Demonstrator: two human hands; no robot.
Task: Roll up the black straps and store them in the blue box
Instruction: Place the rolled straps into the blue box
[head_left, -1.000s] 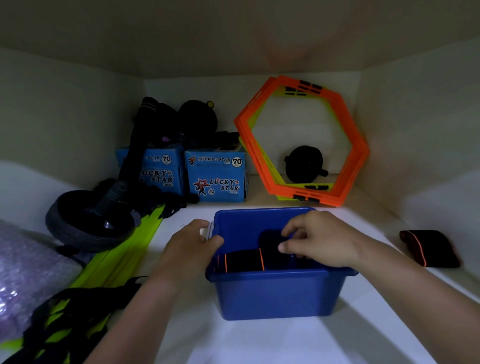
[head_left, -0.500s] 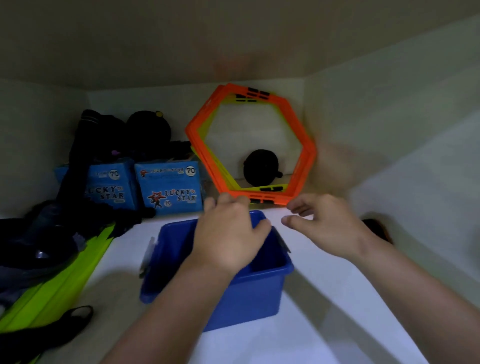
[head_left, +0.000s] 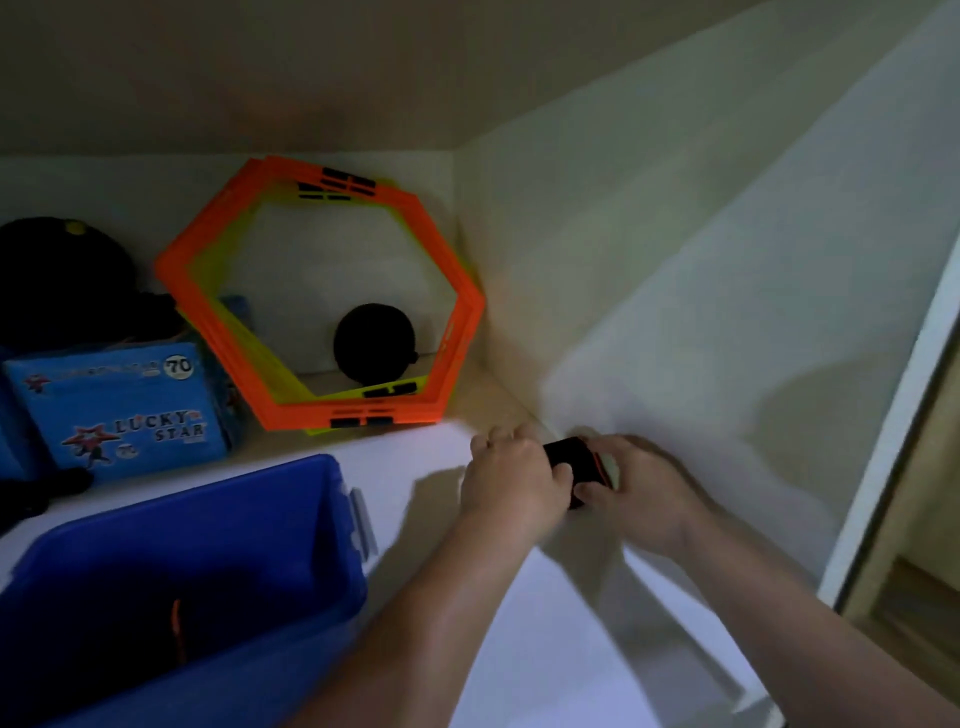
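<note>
- Right now both hands meet on a black strap (head_left: 574, 460) at the right side of the white shelf (head_left: 545, 623), close to the side wall (head_left: 675, 312).
- Left hand (head_left: 511, 480) is curled over the strap's left part, fingers wrapped down around it.
- Right hand (head_left: 636, 491) closes on the strap's right end, thumb pressed against its near edge.
- Only a short dark stretch shows between the hands; its thin orange trim (head_left: 600, 462) runs front to back, and the visible piece seems to lie roughly left to right. Whether it is rolled cannot be told.
- Well to the left sits the blue box (head_left: 249, 525), open-topped, near the shelf's front edge.
- Inside the box it is dark; a thin orange line (head_left: 176, 623) shows against black material there, but how many pieces lie within cannot be told.
- Behind, orange hexagonal frames (head_left: 311, 410) lean on the back wall, and a blue "Lucky Star" carton (head_left: 119, 410) stands to their left.
</note>
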